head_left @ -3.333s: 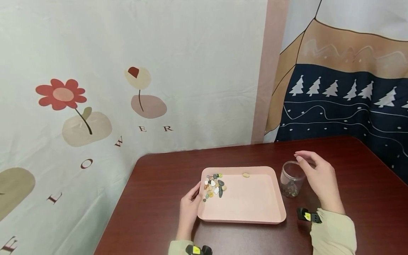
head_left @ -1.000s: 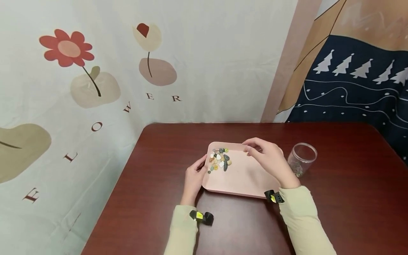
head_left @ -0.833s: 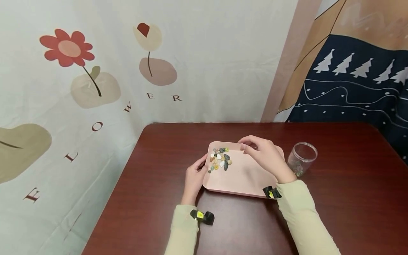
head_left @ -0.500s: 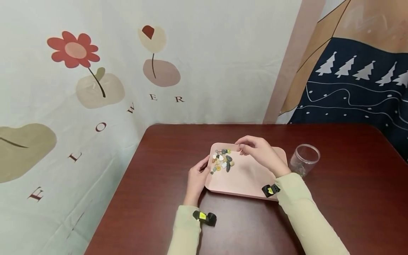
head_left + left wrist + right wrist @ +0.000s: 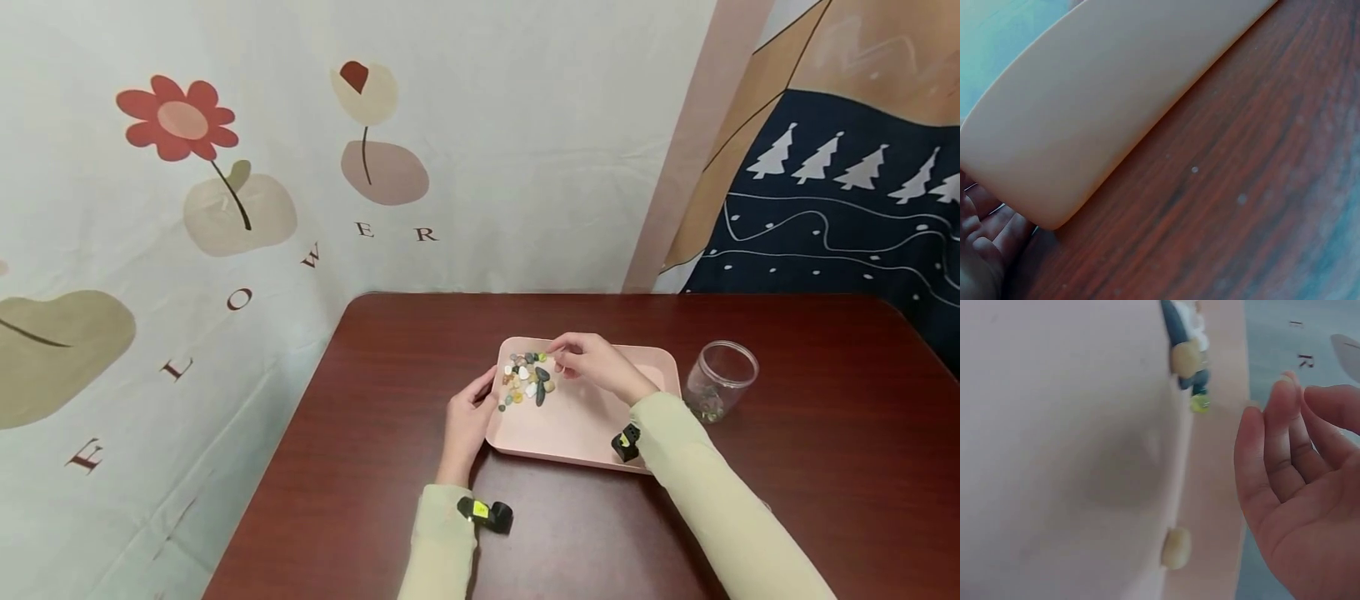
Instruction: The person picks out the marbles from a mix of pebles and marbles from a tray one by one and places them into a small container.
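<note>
A pink tray (image 5: 570, 421) stands on the table, with a cluster of small mixed-colour pebbles (image 5: 531, 389) at its left end. My left hand (image 5: 467, 421) grips the tray's left edge; in the left wrist view its fingers (image 5: 997, 228) curl against the outside of the tray corner. Over the tray's far side is my right hand (image 5: 596, 362), fingertips close to the green pebble at the top of the cluster. Its fingers (image 5: 1250, 444) are loosely bent in the right wrist view, thumb near them, and no pebble shows between them. A lone tan pebble (image 5: 1176, 548) lies by the tray wall.
A clear jar (image 5: 722, 379) with some pebbles at its bottom stands just right of the tray. The dark red table (image 5: 420, 333) reaches back to a printed curtain (image 5: 525, 167). Black straps with small devices (image 5: 487, 514) sit at both wrists.
My right hand has come from over the jar to the tray's far side, then slid left toward the pebble cluster. The left hand stays on the tray edge. The head view has shifted.
</note>
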{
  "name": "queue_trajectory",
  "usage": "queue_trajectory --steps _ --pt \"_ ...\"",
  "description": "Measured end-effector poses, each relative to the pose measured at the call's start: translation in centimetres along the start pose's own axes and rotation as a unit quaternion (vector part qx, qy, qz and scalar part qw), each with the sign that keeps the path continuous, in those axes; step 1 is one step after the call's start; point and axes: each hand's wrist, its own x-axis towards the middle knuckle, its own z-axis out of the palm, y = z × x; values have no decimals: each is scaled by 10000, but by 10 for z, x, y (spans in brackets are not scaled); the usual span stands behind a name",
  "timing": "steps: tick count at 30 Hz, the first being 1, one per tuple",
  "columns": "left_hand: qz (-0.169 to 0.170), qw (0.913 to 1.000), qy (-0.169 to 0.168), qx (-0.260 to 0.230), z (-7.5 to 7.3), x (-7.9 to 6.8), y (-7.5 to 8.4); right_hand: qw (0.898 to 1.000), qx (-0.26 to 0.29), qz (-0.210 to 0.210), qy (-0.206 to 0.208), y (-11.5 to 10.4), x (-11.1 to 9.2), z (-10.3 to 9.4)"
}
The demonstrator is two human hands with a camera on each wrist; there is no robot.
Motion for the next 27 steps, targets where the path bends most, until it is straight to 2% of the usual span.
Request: queue_trajectory --steps 4,6,8,11,13,21,27 --pt "38 10000 -35 -16 -1 2 -1 9997 -55 235 -70 4 8 2" --pt "64 9999 -85 -9 -3 -1 8 9994 -80 306 -103 5 11 3" --pt "102 9999 -116 -27 -2 -1 8 9993 -97 328 -158 6 14 4" --pt "47 9999 -120 -8 -2 -1 8 9990 -48 356 -268 9 18 6" --pt "57 9999 -96 5 -1 2 -2 9988 -11 364 -329 11 21 7" --pt "-35 9999 -34 103 0 3 -1 9977 8 540 -418 18 28 8" --pt "-83 9999 -48 105 0 3 0 9970 -247 543 -495 18 29 10"
